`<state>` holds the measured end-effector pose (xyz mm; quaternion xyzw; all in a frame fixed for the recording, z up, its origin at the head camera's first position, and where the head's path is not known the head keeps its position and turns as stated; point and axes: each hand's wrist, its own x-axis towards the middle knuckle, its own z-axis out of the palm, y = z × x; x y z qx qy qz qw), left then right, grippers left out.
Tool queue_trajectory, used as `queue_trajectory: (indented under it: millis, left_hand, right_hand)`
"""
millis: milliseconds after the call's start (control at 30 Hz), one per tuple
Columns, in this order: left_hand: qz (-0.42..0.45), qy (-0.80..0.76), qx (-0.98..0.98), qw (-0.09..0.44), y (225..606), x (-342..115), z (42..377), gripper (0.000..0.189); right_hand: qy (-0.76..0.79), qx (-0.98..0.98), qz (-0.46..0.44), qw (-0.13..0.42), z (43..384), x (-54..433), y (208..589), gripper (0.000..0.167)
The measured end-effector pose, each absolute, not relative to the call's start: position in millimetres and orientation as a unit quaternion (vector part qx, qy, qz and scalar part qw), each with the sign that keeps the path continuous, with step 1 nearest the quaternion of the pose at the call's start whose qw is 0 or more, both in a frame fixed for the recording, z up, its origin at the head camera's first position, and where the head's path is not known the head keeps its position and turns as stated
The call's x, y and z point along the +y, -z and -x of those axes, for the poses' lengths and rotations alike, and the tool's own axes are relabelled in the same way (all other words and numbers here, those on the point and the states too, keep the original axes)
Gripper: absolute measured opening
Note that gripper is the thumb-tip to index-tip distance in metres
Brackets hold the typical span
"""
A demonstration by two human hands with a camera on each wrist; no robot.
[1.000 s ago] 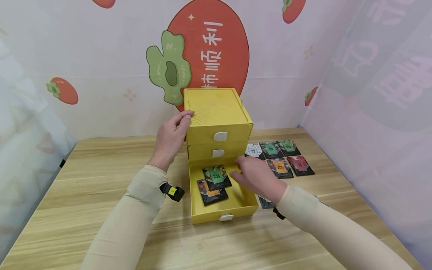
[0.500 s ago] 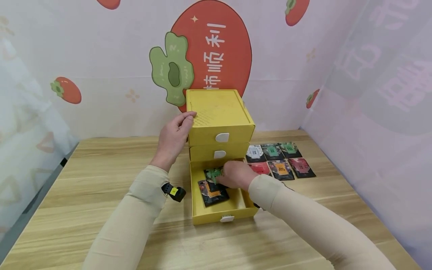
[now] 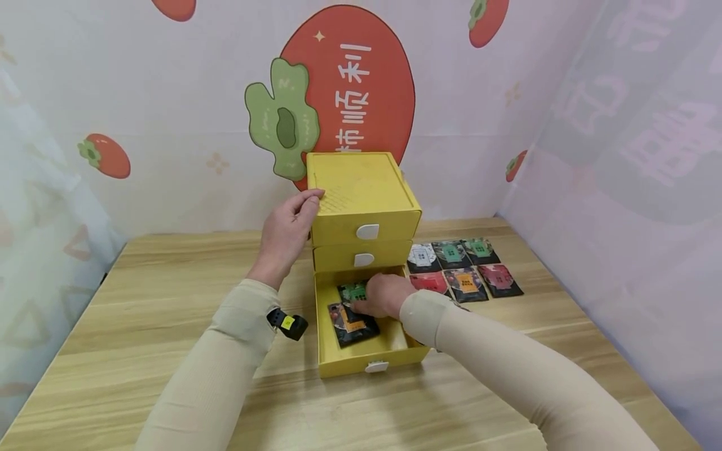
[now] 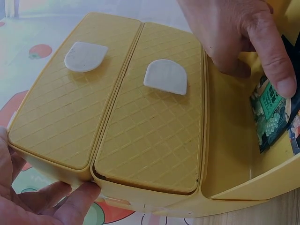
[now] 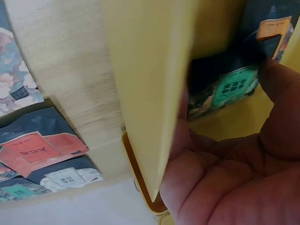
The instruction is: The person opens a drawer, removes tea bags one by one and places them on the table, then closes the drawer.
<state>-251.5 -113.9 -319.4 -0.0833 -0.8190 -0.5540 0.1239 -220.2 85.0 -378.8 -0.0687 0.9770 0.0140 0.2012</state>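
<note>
A yellow drawer cabinet (image 3: pixel 361 185) stands on the table with its bottom drawer (image 3: pixel 344 368) pulled out and its two upper drawers closed. My left hand (image 3: pixel 286 235) holds the cabinet's upper left edge, fingers bent against its side. Inside the drawer lie a packet with a green label (image 3: pixel 351 292) and, partly under it, a packet with an orange label (image 3: pixel 352 331). Reaching over the drawer's right wall, my right hand (image 3: pixel 386 294) grips the green-label packet. Its thumb (image 4: pixel 276 61) presses on the packet's face; the drawer wall partly hides the other fingers in the right wrist view.
Right of the cabinet, several packets lie flat in two rows, among them a white-label one (image 3: pixel 423 257), an orange-label one (image 3: pixel 465 284) and a dark red one (image 3: pixel 501 280). A patterned cloth backdrop (image 3: pixel 197 113) hangs behind the wooden table (image 3: pixel 197 300).
My right hand has moved left from the drawer's right side onto the green-label packet. The left hand keeps its hold on the cabinet. The head view has shifted slightly.
</note>
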Motion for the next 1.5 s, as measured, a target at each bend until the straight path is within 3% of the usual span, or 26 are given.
queue_trajectory:
  millis: [467, 967, 1167, 1500]
  left_hand:
    - [0.082, 0.55, -0.822, 0.123, 320, -116, 250, 0.045]
    - [0.087, 0.547, -0.823, 0.129, 320, -116, 251, 0.043]
    - [0.088, 0.547, -0.823, 0.128, 320, -114, 253, 0.043]
    - [0.078, 0.551, -0.822, 0.123, 320, -115, 253, 0.045]
  right_hand:
    - [0.048, 0.978, 0.08, 0.188, 227, 91, 383, 0.048]
    - [0.286, 0.927, 0.086, 0.226, 217, 121, 360, 0.034]
    - [0.275, 0.936, 0.115, 0.186, 201, 139, 350, 0.008]
    - [0.331, 0.918, 0.152, 0.158, 176, 192, 329, 0.009]
